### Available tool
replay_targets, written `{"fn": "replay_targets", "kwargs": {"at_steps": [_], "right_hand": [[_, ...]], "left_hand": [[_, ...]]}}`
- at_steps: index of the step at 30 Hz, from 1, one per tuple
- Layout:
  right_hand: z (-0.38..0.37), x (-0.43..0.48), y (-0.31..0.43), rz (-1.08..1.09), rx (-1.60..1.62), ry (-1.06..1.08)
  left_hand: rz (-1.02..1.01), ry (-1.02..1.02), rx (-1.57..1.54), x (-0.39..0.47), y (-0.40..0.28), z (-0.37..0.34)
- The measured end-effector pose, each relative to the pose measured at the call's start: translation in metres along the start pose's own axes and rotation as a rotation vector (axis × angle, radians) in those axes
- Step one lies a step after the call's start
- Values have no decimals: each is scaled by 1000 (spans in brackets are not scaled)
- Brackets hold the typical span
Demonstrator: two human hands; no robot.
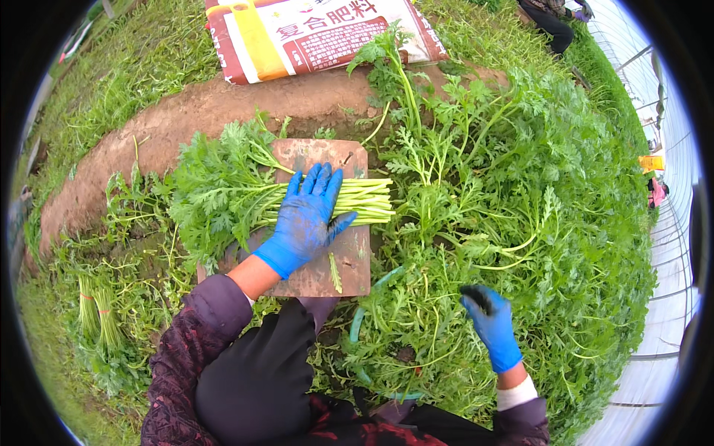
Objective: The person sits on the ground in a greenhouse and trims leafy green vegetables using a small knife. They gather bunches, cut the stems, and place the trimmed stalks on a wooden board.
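My left hand [309, 223], in a soiled blue glove, lies over a bundle of leafy greens [365, 200] and presses it against a worn board [351, 267]. The pale cut stems point right and are roughly even at their ends; the lobed leaves [215, 192] spread past the board's left side. One loose leaf [334, 273] rests on the board below the bundle. My right hand [491, 323], gloved in blue with blackened fingers, hovers over the cut greens to the right. Its fingers curl inward, and whether anything small is between them is hidden.
A heap of loose greens [502, 195] covers the right side. Tied bundles [97, 318] stand at lower left. Beyond a bare soil ridge [184, 111] lies a printed fertilizer sack [329, 33]. A teal ring [357, 323] shows beside the board. Another person [549, 22] is at the top right.
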State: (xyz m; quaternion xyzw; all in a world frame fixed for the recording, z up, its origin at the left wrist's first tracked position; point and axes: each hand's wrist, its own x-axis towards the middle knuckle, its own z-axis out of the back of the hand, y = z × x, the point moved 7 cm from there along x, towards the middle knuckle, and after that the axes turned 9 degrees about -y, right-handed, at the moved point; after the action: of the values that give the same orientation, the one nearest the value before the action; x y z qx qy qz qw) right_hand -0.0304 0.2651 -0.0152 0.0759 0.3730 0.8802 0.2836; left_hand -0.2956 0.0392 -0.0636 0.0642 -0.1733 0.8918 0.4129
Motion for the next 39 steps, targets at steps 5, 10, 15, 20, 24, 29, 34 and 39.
{"fn": "replay_targets", "kwargs": {"at_steps": [5,10,15,20,24,29,34,39], "right_hand": [[-97,59,101,564,63,-111],[-140,62,102,541,-278,-92],[-142,55,92,549,-190,-153],[-142,89,82,358,73,-271],[-147,102,90,486,-250,-251],[-147,109,102,635,-357,-232],[-126,120,100,606,-253,-81],[-106,114,85,561,-322,-1]], "left_hand": [[-45,-13,102,-1,-1,-8],[-17,-22,57,2,3,-10],[26,-69,-7,5,6,-9],[30,-57,-7,5,8,-10],[31,-54,5,5,8,-10],[22,-62,3,5,7,-9],[34,-62,-9,5,8,-8],[-11,-44,110,5,-3,-5]]}}
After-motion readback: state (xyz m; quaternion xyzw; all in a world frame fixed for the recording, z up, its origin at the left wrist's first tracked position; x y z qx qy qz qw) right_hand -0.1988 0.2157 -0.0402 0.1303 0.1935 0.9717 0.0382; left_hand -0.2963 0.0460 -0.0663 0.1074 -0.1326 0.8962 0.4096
